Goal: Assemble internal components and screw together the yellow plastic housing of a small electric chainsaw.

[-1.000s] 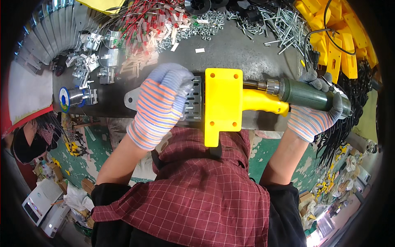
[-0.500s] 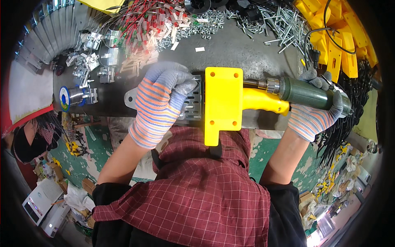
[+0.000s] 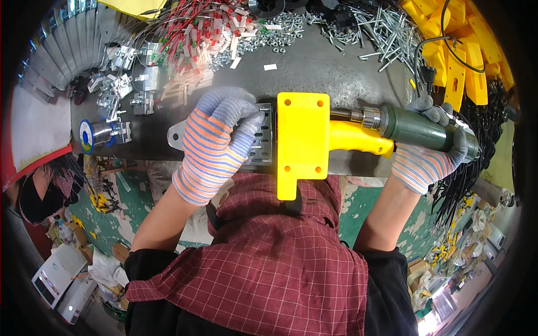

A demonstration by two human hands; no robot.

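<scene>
My left hand (image 3: pixel 216 143), in a striped grey-palmed glove, is closed around a slotted metal housing (image 3: pixel 265 140). A flat metal tab with a hole (image 3: pixel 176 136) sticks out on the hand's left side. Against the housing's right end sits a yellow plastic body (image 3: pixel 302 137) with small round holes near its corners, and its yellow handle (image 3: pixel 358 139) points right. My gloved right hand (image 3: pixel 434 154) grips a dark green electric screwdriver (image 3: pixel 417 127). The screwdriver lies level above the handle, its shaft reaching the body's right side; the tip is hidden.
Behind my hands lie red wired parts (image 3: pixel 224 28), nuts (image 3: pixel 280 38) and long screws (image 3: pixel 381 36). Yellow plastic handles (image 3: pixel 473 61) pile up at right, by black cables (image 3: pixel 493 123). A solder spool (image 3: pixel 96 134) and small metal brackets (image 3: pixel 143 103) stand at left.
My left thumb and fingers have shifted very slightly on the metal housing. The screwdriver and the yellow body stay nearly where they were against each other.
</scene>
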